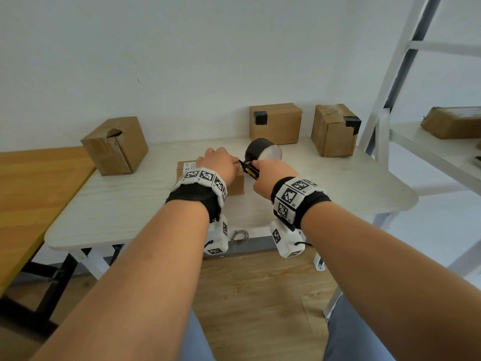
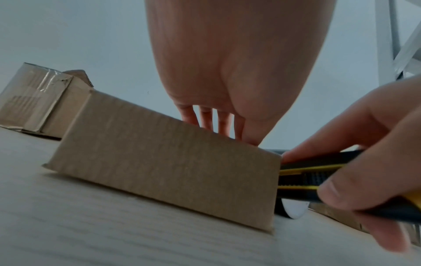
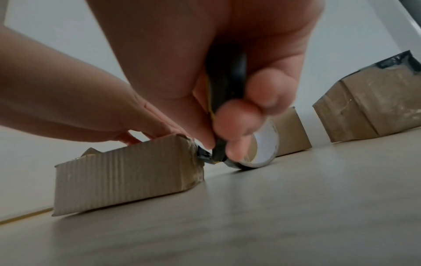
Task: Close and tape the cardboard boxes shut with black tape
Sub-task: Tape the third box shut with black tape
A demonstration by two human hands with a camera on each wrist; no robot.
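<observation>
A small flat cardboard box [image 1: 235,185] [image 2: 164,162] [image 3: 127,176] lies on the pale table [image 1: 156,209]. My left hand [image 1: 220,162] [image 2: 225,124] [image 3: 127,126] presses down on its top with straight fingers. My right hand [image 1: 269,174] [image 3: 230,126] grips a yellow and black utility knife [image 1: 250,171] [image 2: 303,180] [image 3: 224,81]. The knife's tip meets the box's upper right edge, where a bit of black tape shows. The black tape roll [image 1: 263,152] [image 3: 264,156] stands on edge just behind the knife.
A brown box [image 1: 114,145] sits at the left rear. Two boxes with black tape patches [image 1: 276,123] [image 1: 334,130] stand along the wall. A wooden table [image 1: 31,194] adjoins on the left. A white metal shelf [image 1: 429,149] with another box stands to the right.
</observation>
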